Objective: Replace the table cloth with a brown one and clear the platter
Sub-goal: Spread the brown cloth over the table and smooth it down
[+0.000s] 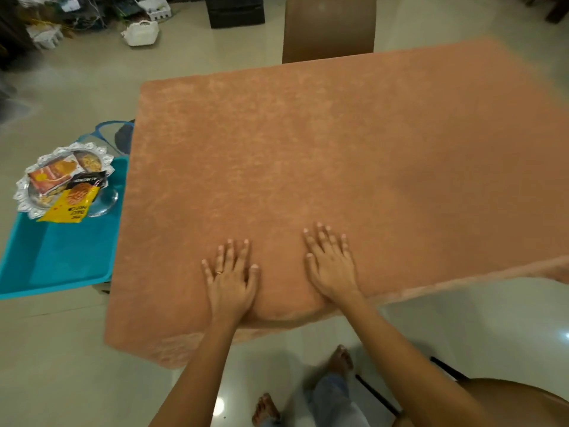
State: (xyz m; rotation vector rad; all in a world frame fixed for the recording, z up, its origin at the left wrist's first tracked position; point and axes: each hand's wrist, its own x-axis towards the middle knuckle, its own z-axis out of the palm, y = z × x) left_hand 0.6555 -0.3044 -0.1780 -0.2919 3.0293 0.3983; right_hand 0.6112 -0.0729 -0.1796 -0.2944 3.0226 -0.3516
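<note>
The brown table cloth (338, 155) is spread over the whole table top, its edges hanging down over the near side and the left side of the table. Both hands lie on it close to the table's near edge, side by side and a little apart. The left hand (231, 278) is pressed palm-down with fingers straight and spread, a ring (219, 272) on one finger. The right hand (331, 266) lies flat in the same way, fingers pointing toward the table's far side. Neither hand grasps anything; the cloth sits under the palms, with a soft bulge of fabric between the two wrists at the table's edge. The platter (23, 192), silver with a lacy white rim, stands off the table to its left on a teal tray (61, 257), well apart from both hands. It carries an orange packet (49, 177), a black packet (87, 179) marked almond, and a yellow packet (72, 204) that hangs over its rim. A brown chair (329, 26) stands at the table's far side, and another chair (508, 405) is by the near right corner.
</note>
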